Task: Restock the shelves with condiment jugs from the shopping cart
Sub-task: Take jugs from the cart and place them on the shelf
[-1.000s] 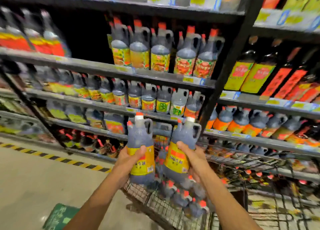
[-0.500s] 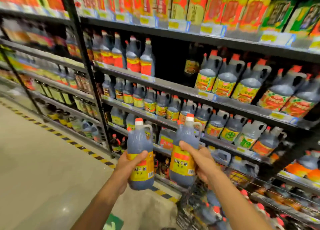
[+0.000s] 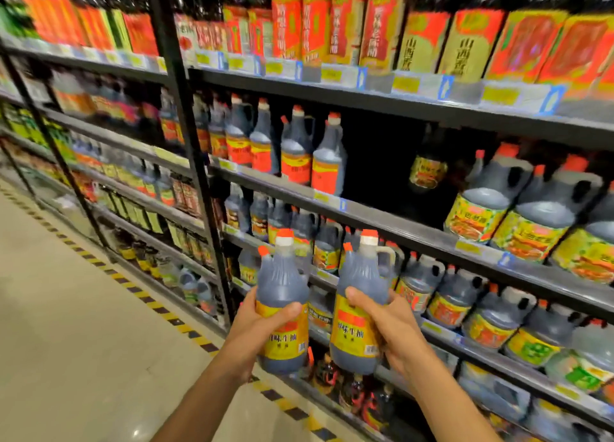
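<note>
Shelving: A supermarket aisle's steel racks (image 3: 398, 224) carry rows of dark sauce bottles, labels turned outward for shoppers.
Gap: A dark, unfilled stretch (image 3: 375, 162) on the second tier, between red-labelled bottles and squat handled jugs, looks the likeliest home for new stock.
Jugs: The left jug (image 3: 282, 282) and right jug (image 3: 362, 282), both yellow-labelled, are held near upright, side by side, in front of the lower tiers and on no shelf yet; the cart is out of view.
Hands: The left hand (image 3: 262, 322) wraps around its jug's label band, and the right hand (image 3: 388, 322) clamps the other likewise, a low grip that likely bears the weight and keeps caps up.
</note>
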The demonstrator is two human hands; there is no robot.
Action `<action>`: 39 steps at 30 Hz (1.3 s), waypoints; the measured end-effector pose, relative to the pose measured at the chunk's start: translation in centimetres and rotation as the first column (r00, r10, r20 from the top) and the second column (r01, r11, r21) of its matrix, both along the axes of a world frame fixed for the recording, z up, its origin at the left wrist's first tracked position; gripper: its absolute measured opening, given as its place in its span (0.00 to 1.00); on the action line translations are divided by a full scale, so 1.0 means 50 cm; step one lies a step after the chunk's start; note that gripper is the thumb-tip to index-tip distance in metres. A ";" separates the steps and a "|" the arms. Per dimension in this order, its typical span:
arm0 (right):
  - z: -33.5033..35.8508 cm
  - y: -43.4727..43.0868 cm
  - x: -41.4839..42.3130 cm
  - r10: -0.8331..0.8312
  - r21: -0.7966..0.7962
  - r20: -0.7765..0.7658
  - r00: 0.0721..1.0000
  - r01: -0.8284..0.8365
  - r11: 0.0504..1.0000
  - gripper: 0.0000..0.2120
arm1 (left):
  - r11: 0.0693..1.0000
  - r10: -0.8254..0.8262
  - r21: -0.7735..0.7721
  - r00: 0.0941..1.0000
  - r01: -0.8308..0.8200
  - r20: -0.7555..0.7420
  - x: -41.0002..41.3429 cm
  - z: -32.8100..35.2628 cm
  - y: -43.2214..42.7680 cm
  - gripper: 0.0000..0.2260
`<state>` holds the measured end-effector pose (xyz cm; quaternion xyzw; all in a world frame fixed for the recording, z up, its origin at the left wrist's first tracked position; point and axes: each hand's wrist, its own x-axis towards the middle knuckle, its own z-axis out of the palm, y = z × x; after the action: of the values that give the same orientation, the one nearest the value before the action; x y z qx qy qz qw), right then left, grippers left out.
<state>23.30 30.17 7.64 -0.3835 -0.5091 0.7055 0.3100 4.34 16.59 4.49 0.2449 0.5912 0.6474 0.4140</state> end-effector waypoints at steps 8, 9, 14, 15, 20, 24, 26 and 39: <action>0.035 0.145 -0.069 -0.126 0.044 -0.034 0.991 0.127 0.991 0.29 | 0.980 -0.166 0.071 0.965 0.184 -0.204 -0.090 0.078 0.197 0.43; 0.040 0.158 -0.071 -0.147 0.043 -0.041 0.988 0.149 0.988 0.29 | 0.977 -0.177 0.075 0.955 0.200 -0.237 -0.093 0.092 0.221 0.41; 0.070 0.210 -0.062 -0.273 0.068 -0.055 0.961 0.276 0.959 0.26 | 0.934 -0.244 0.132 0.863 0.332 -0.442 -0.112 0.172 0.342 0.39; 0.075 0.215 -0.063 -0.310 0.067 -0.054 0.949 0.313 0.947 0.27 | 0.926 -0.247 0.141 0.844 0.350 -0.476 -0.116 0.185 0.364 0.43; 0.104 0.232 -0.068 -0.473 0.053 -0.110 0.874 0.480 0.876 0.28 | 0.854 -0.238 0.259 0.781 0.452 -0.578 -0.118 0.248 0.459 0.35; 0.122 0.243 -0.070 -0.539 0.054 -0.138 0.831 0.549 0.834 0.28 | 0.812 -0.175 0.333 0.744 0.479 -0.645 -0.120 0.252 0.524 0.36; 0.127 0.247 -0.070 -0.569 0.058 -0.144 0.810 0.581 0.812 0.29 | 0.795 -0.140 0.359 0.724 0.489 -0.675 -0.120 0.246 0.554 0.38; 0.134 0.261 -0.068 -0.604 0.085 -0.106 0.790 0.613 0.786 0.31 | 0.905 -0.217 0.169 0.765 0.390 -0.606 -0.095 0.200 0.652 0.35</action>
<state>19.88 43.21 14.34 -0.4826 -0.3862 0.5510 0.5607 -0.43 49.21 14.48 0.5786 0.5403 0.5446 0.2768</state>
